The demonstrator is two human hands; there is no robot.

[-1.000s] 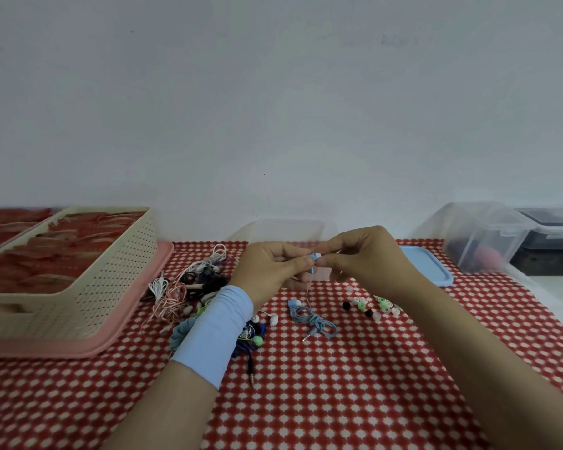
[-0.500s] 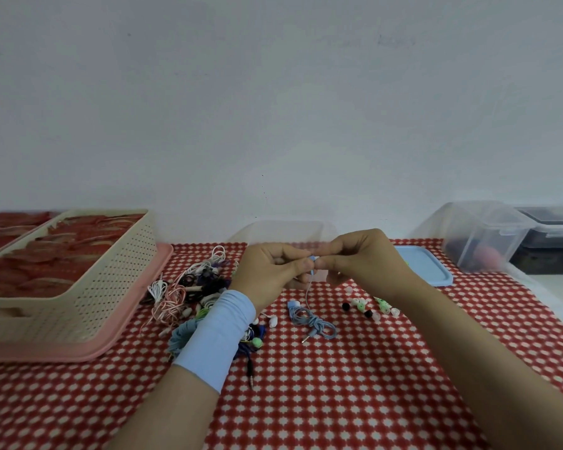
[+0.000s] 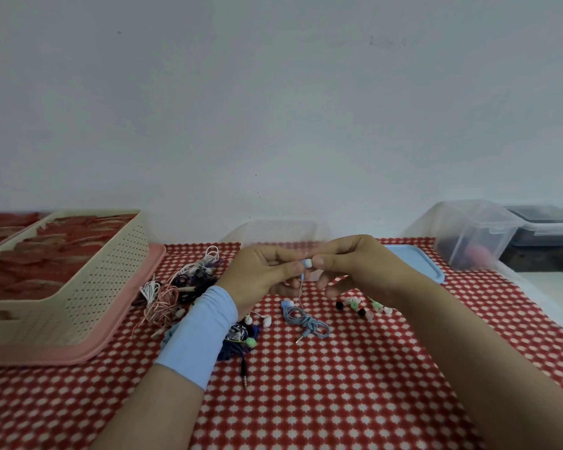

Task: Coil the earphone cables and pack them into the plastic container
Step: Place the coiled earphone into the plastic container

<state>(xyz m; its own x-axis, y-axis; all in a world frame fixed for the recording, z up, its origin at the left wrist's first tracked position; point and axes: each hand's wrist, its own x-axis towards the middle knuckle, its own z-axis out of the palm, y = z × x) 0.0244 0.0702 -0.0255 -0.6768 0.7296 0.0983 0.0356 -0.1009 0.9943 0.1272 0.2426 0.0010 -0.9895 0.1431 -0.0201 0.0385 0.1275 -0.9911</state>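
Blue plastic earbud [image 3: 306,263] pinched jointly by left hand [image 3: 260,274] and right hand [image 3: 355,264]; its thin blue cable [image 3: 301,289] trails down onto red-checked desk [image 3: 306,401].

- The left hand [image 3: 260,274] is bare.
- A pale blue fabric cuff [image 3: 197,332] wraps the left wrist: a wide, plain band, smooth, with a few soft creases at the end nearer the hand.
- Below the cuff, the left forearm [image 3: 150,414] is bare.
- The right hand [image 3: 355,267] and right forearm [image 3: 468,352] are bare; its thumbnail looks short and plain.
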